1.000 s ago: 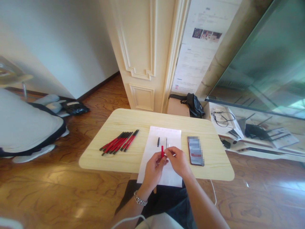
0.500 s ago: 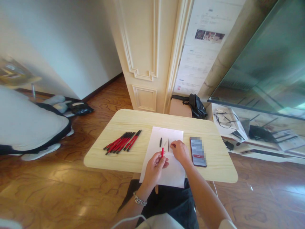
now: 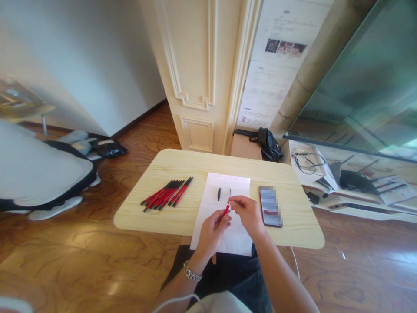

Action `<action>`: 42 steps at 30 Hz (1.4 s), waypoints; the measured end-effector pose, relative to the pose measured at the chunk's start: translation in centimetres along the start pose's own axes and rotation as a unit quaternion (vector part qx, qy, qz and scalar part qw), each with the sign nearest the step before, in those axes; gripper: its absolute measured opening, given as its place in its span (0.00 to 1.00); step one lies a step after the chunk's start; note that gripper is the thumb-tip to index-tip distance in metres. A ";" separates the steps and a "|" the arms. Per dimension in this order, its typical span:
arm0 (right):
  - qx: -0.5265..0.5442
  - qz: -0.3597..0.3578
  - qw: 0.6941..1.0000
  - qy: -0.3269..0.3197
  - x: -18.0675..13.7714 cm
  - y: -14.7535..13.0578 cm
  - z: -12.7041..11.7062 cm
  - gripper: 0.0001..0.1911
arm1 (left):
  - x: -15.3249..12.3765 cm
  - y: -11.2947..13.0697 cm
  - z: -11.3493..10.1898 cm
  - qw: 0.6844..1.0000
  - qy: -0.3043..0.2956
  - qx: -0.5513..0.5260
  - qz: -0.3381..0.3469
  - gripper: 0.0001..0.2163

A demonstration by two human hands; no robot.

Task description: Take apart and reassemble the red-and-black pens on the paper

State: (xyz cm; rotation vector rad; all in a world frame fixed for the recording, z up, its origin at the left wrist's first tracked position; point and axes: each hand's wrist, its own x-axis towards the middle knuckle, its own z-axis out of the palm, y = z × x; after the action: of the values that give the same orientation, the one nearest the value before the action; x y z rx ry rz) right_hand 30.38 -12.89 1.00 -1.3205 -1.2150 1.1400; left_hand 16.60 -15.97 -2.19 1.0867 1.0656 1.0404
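Note:
My left hand grips a red pen barrel over a white sheet of paper on the light wooden table. My right hand pinches a thin dark refill whose lower end meets the open top of the barrel. A small black pen cap lies on the paper just beyond my hands. A row of several red and black pens lies on the table to the left of the paper.
A phone lies face up to the right of the paper. Behind the table stand a cream panelled door, a box with a black bag, and a low glass shelf with cables. A person in white sits on the floor at the left.
My right hand reached out to the refill on the paper, picked it up and brought it back to the red barrel. The barrel has tilted toward the right hand.

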 end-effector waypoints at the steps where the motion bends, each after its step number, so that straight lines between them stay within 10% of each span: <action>1: -0.012 -0.001 1.000 0.001 -0.2 0.0 0.1 0.12 | 0.0 0.1 0.0 1.000 0.000 0.005 0.000 0.18; 14: -0.131 -0.016 0.991 -0.001 0.9 1.4 -1.0 0.14 | -0.1 -0.3 -0.2 1.000 -0.006 0.013 0.009 0.16; 22: -0.453 0.033 0.891 0.018 5.8 3.6 -0.3 0.13 | -0.5 0.6 -0.6 0.998 0.015 0.056 0.030 0.16; 32: -0.536 0.090 0.839 -0.011 7.1 3.5 0.6 0.14 | -0.3 0.2 -0.7 0.998 0.022 0.054 0.024 0.16; 37: -0.437 0.069 0.897 0.021 6.5 2.9 -0.1 0.13 | -0.3 -0.1 -0.9 0.999 0.010 0.045 0.020 0.17; 42: -0.083 0.016 0.996 0.026 4.5 0.9 -0.7 0.18 | -0.3 0.0 -0.7 0.999 0.012 0.035 0.023 0.18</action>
State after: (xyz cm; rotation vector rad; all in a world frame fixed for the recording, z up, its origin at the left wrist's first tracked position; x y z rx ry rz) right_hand 31.45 -8.43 0.07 -1.4899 -1.2766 1.0381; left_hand 15.86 -16.15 -2.29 1.1627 1.1074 1.0616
